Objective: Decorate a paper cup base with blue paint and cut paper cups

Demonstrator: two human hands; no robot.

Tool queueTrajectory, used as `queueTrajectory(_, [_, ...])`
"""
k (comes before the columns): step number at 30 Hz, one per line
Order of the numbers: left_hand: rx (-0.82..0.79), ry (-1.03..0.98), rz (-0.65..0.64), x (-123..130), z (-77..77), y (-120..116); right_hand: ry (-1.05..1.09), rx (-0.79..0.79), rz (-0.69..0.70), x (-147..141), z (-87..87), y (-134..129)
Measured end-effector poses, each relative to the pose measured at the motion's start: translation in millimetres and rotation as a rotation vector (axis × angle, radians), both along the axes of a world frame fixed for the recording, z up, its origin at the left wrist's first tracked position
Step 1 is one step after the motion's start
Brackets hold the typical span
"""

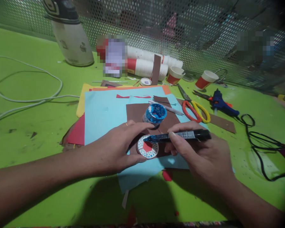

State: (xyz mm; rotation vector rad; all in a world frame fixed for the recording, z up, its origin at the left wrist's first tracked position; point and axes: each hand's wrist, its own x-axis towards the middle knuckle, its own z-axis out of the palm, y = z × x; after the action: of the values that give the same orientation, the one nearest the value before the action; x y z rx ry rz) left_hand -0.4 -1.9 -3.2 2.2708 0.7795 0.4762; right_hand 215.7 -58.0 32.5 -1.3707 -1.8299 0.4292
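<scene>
Red scrap (167,176): on the green table (21,148), between your wrists, nearer you than the disc.
Right hand (201,155): pinching the black marker pen (180,136) between thumb and fingers.
Pen tip: blue, pointing left, at the disc's upper part; can't tell if it touches.
Left hand (116,145): thumb and forefinger curved wide around the disc, thumb at its near edge; can't tell how firmly you hold it.
Disc (147,147): white, red middle, blue dots around; just off your left thumb, between both hands.
Blue paper (104,120): under and beyond your left hand.
Brown paper (136,112): on the blue paper, beyond your left fingers.
Jar (155,114): upright, blue-smeared, just past your left forefinger.
Silver pen (177,110): lying past your right fingers, right of the jar.
Scissors (187,101): red and yellow handles, beyond your right hand.
Glue gun (222,106): blue, right of the scissors, farther out from your right hand.
Two cups: red-and-white, upright, well beyond your right hand.
Cup stack (148,68): on its side, well beyond your left hand.
Mesh (144,19): behind everything, farthest from your hands.
</scene>
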Motion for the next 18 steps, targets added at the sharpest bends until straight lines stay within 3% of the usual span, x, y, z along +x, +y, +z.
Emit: queueTrajectory(18, [0.025, 0.009, -0.003, 0.7, 1.5, 0.1, -0.058, 0.017, 0.010, -1.1, 0.4, -1.8])
